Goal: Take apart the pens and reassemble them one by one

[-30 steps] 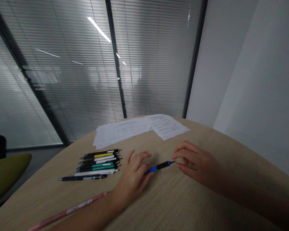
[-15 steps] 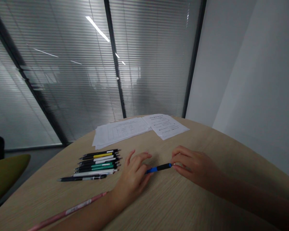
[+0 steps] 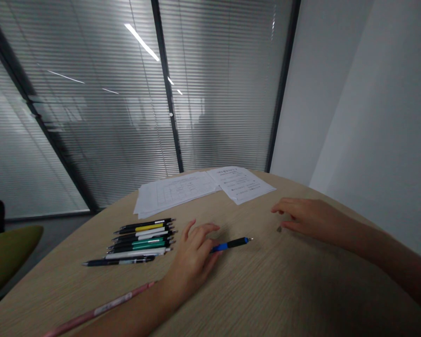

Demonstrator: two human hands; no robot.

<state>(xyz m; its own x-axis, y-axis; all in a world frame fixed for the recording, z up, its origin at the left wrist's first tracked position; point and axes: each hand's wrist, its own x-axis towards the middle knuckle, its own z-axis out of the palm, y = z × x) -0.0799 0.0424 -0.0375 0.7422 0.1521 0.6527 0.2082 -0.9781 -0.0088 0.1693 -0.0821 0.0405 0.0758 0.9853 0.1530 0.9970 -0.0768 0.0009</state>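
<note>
A blue pen with a black grip (image 3: 235, 243) is pinched in my left hand (image 3: 195, 252), its metal tip pointing right. The rear part of that pen is hidden behind my fingers. My right hand (image 3: 303, 215) hovers over the table to the right, apart from the pen, with a gap between thumb and fingers and nothing visible in them. Just below its fingertips is a small dark spot (image 3: 279, 229), too small to name. Left of my left hand lies a row of several pens, among them a yellow one (image 3: 150, 227), a green one (image 3: 149, 244) and a white one (image 3: 136, 253).
A black pen (image 3: 119, 261) lies at the near end of the row. Beside my left forearm rests a pink pencil-like stick (image 3: 101, 309). Printed sheets (image 3: 175, 189) lie at the far side of the wooden table (image 3: 252, 295). A green chair (image 3: 10, 255) stands at left.
My right hand has let go of the pen's tip and moved right, away from it. My left hand still holds the pen in nearly the same place.
</note>
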